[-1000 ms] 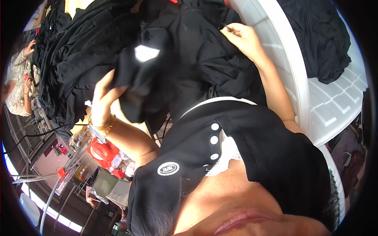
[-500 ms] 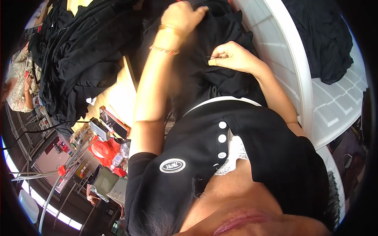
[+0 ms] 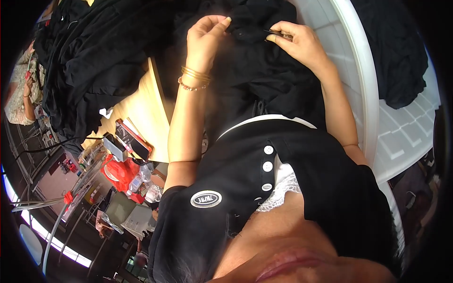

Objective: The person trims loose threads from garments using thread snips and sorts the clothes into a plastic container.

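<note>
Black cloth (image 3: 264, 61) lies bunched across my lap and up to the top of the head view. My left hand (image 3: 204, 40), with bangles at the wrist, is closed in a pinch at the cloth, thumb against forefinger. What exactly lies between those fingertips is hard to see against the black. To its right, my right hand (image 3: 304, 45) is closed around a small dark pair of thread snips (image 3: 281, 35). Their tips point left, toward my left hand, just above the cloth.
More black cloth (image 3: 94, 66) is heaped on a wooden table (image 3: 151, 101) at left. A phone (image 3: 133, 141) and a grey box (image 3: 114, 145) lie near its edge, beside a red bag (image 3: 120, 174). A white plastic bin (image 3: 365, 70) curves along my right. Another person (image 3: 23, 89) sits far left.
My left hand has drawn back toward me and its fingers have come together in a pinch. My right hand has moved forward and slightly right with the snips, which now show more clearly.
</note>
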Demonstrator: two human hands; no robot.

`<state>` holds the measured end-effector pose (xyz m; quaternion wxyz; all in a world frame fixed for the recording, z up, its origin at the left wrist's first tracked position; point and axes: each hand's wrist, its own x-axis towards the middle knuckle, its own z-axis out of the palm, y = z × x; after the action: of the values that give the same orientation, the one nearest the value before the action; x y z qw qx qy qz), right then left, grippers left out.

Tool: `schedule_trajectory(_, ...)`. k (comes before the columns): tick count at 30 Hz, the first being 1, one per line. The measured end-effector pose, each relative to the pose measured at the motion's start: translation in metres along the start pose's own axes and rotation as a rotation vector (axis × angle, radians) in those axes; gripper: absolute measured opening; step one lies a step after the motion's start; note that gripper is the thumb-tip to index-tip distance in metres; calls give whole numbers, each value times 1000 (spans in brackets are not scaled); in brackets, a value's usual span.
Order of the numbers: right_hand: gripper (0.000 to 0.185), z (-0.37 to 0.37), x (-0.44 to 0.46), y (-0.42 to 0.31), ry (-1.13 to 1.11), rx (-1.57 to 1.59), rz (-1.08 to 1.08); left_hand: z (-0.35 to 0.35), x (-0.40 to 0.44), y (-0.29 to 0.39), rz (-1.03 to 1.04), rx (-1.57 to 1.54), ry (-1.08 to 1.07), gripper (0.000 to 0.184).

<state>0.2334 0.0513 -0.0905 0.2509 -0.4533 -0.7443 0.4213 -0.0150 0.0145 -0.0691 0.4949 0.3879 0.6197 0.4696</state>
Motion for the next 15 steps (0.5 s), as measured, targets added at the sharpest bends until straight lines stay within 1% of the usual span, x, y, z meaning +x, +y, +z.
schedule_trajectory(1, 23, -1, -2, -3, -17, 4, -7, -2, -6, 7, -22, -97, -14, 13)
schedule_trajectory(2, 21, -3, -4, -7, 1, 127, -36, -8, -8, 9, -45, -167, -13, 13)
schedule_trajectory(4, 18, -11, -12, -23, 25, 375, -87, -18, -17, 21, -158, -449, -61, 13)
schedule_trajectory(5, 17, -21, -16, -32, -3, 371, -39, -22, -21, 28, -172, -598, -110, 15)
schedule_trajectory(6, 17, -29, -19, -42, -19, 315, -117, -34, -20, 25, -204, -744, -269, 15)
schedule_trajectory(8, 16, -42, -23, -60, -45, 205, -280, -46, -24, 23, -232, -828, -202, 18)
schedule_trajectory(9, 16, -45, -25, -69, -92, 181, -320, -45, -31, 24, -213, -860, -180, 19)
schedule_trajectory(10, 17, -49, -28, -80, -212, 191, -296, -39, -42, 34, -192, -889, -158, 20)
schedule_trajectory(11, 19, -46, -29, -86, -297, 215, -321, -34, -51, 45, -171, -919, -135, 21)
schedule_trajectory(12, 20, -42, -30, -90, -383, 239, -345, -31, -59, 54, -201, -859, -75, 20)
schedule_trajectory(13, 23, -32, -33, -91, -459, 278, -324, -28, -66, 63, -233, -799, -16, 19)
schedule_trajectory(14, 20, -29, -32, -93, -539, 218, -318, -28, -71, 66, -268, -739, 42, 18)
schedule_trajectory(15, 20, -26, -32, -95, -540, 214, -257, -52, -71, 37, -175, -811, -200, 17)
